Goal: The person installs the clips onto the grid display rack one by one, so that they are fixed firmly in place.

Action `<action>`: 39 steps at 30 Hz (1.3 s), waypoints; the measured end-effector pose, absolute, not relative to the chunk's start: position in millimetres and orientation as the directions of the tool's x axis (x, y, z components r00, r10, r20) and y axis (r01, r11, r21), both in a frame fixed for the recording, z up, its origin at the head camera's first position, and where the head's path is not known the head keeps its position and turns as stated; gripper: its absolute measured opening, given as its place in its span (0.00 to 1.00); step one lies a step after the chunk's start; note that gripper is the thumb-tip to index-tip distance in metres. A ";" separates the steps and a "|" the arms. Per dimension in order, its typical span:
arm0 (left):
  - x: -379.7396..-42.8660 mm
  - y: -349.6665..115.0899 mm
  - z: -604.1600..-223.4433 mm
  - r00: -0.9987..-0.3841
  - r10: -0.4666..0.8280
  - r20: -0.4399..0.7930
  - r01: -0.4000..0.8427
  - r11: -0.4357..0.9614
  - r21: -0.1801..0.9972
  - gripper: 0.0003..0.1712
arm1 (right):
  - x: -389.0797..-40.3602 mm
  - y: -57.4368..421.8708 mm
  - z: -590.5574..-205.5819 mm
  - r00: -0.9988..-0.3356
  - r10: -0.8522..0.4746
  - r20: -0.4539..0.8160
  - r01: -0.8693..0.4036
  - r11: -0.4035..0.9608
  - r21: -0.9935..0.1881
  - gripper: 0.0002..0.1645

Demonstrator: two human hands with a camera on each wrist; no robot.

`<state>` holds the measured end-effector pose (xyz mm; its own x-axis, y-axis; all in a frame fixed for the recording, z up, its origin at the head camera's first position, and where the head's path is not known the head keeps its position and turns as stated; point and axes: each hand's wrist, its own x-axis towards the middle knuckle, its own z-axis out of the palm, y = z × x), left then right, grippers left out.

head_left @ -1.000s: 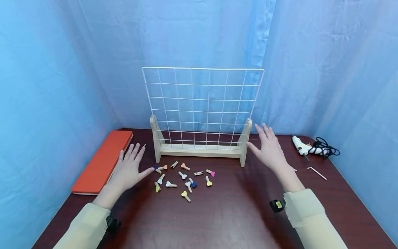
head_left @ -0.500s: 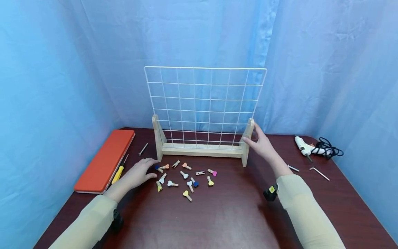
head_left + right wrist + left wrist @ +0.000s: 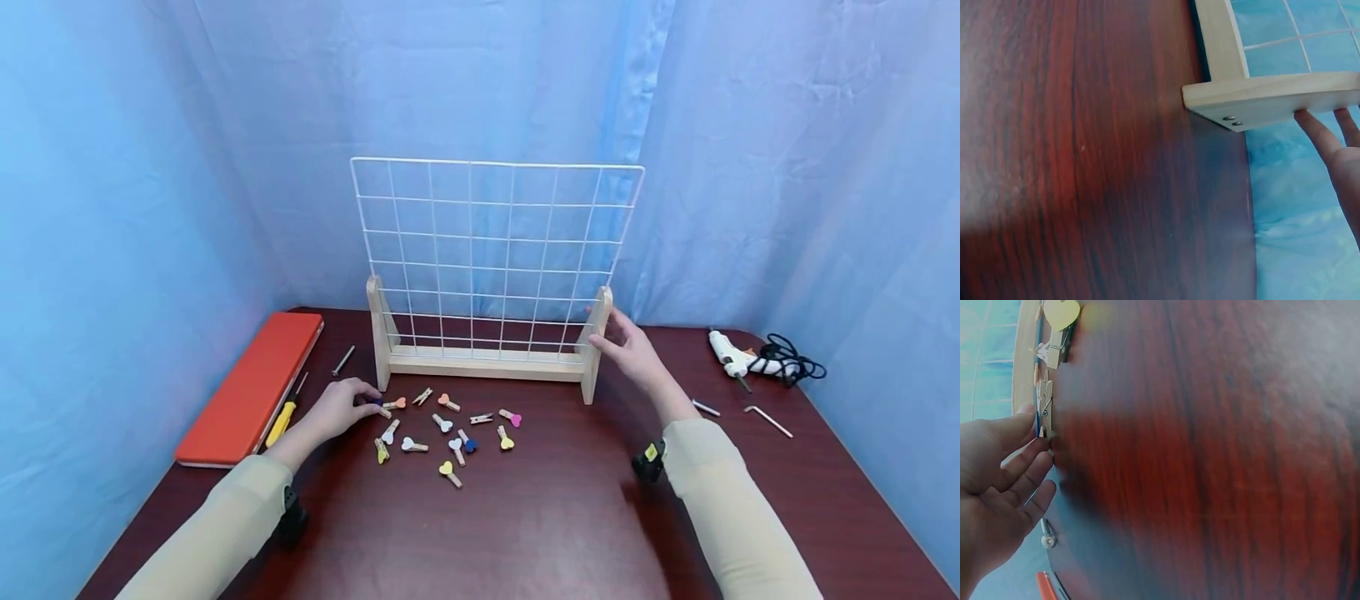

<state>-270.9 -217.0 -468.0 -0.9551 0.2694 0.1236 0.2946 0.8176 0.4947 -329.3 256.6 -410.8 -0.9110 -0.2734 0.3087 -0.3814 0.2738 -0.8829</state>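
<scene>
My left hand (image 3: 335, 410) is at the left end of a scatter of small wooden clothespins (image 3: 450, 475) with coloured hearts. Its thumb and index finger pinch a blue-heart clothespin (image 3: 1046, 415) at the heart end, the clip still low by the table. An orange-heart clothespin (image 3: 395, 403) lies right beside it. At the right, my right hand (image 3: 636, 357) grips the right upright of a wooden stand (image 3: 483, 367), thumb on its front edge and a fingertip showing past the inner side. The stand carries a white wire grid (image 3: 491, 270). Screw heads (image 3: 1230, 118) show low on that upright.
A red-orange notebook (image 3: 251, 387), a yellow-handled screwdriver (image 3: 281, 423) and a bolt (image 3: 343, 360) lie at the left. On the right are a glue gun (image 3: 731, 354) with a coiled black cord, a hex key (image 3: 768, 421) and another bolt (image 3: 706, 408). Blue curtains surround the table.
Both hands, spread wide a second ago, have come inward. My left hand has lowered to the blue-heart clothespin and pinched it; my right hand has taken hold of the stand's right upright.
</scene>
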 end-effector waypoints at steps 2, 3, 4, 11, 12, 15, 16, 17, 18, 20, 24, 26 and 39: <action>-271.1 -217.7 -469.4 -0.957 0.265 0.120 0.288 0.813 0.506 0.09 | -330.6 256.4 -412.8 -0.909 -0.273 0.314 -0.385 0.264 -0.885 0.35; -271.3 -218.4 -470.3 -0.955 0.270 0.125 0.296 0.813 0.502 0.08 | -331.1 256.1 -413.7 -0.909 -0.270 0.316 -0.385 0.256 -0.887 0.34; -271.4 -218.9 -471.1 -0.954 0.273 0.128 0.299 0.812 0.501 0.07 | -331.7 255.8 -414.8 -0.908 -0.272 0.320 -0.387 0.246 -0.889 0.35; -269.0 -224.2 -469.4 -0.959 0.271 0.081 0.272 0.806 0.525 0.04 | -340.0 254.6 -429.7 -0.900 -0.261 0.350 -0.405 0.205 -0.891 0.39; -268.8 -225.3 -468.4 -0.960 0.270 0.071 0.266 0.805 0.530 0.04 | -341.5 254.6 -432.0 -0.898 -0.261 0.355 -0.411 0.206 -0.888 0.39; -268.7 -228.0 -466.0 -0.961 0.273 0.050 0.256 0.800 0.543 0.03 | -343.9 254.8 -437.2 -0.897 -0.255 0.360 -0.416 0.217 -0.883 0.39; -268.9 -228.6 -464.8 -0.960 0.275 0.052 0.258 0.795 0.550 0.03 | -344.3 254.9 -438.3 -0.898 -0.251 0.363 -0.417 0.217 -0.883 0.38; -269.2 -229.1 -464.0 -0.959 0.277 0.058 0.262 0.790 0.555 0.03 | -344.5 255.1 -439.1 -0.898 -0.248 0.364 -0.417 0.217 -0.882 0.38; -269.3 -229.5 -462.8 -0.958 0.279 0.066 0.267 0.783 0.561 0.03 | -344.4 255.2 -439.6 -0.900 -0.244 0.363 -0.416 0.222 -0.882 0.38; -269.0 -229.3 -459.9 -0.954 0.289 0.086 0.284 0.767 0.576 0.03 | -343.8 255.3 -440.1 -0.903 -0.234 0.361 -0.412 0.229 -0.882 0.38; -268.3 -227.5 -452.4 -0.942 0.304 0.143 0.328 0.740 0.587 0.02 | -342.5 255.6 -439.6 -0.903 -0.230 0.363 -0.413 0.231 -0.881 0.38; -268.7 -226.0 -446.4 -0.931 0.313 0.186 0.361 0.727 0.584 0.02 | -341.6 255.9 -438.4 -0.903 -0.231 0.361 -0.412 0.231 -0.882 0.38; -289.5 -209.9 -352.9 -0.845 0.171 0.507 0.462 0.710 0.531 0.12 | -326.6 253.1 -417.1 -0.901 -0.239 0.363 -0.417 0.242 -0.876 0.39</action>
<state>-289.5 -209.9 -352.9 -0.8450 0.1707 0.5068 0.4620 0.7102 0.5312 -326.6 253.1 -417.1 -0.9006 -0.2389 0.3631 -0.4173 0.2423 -0.8759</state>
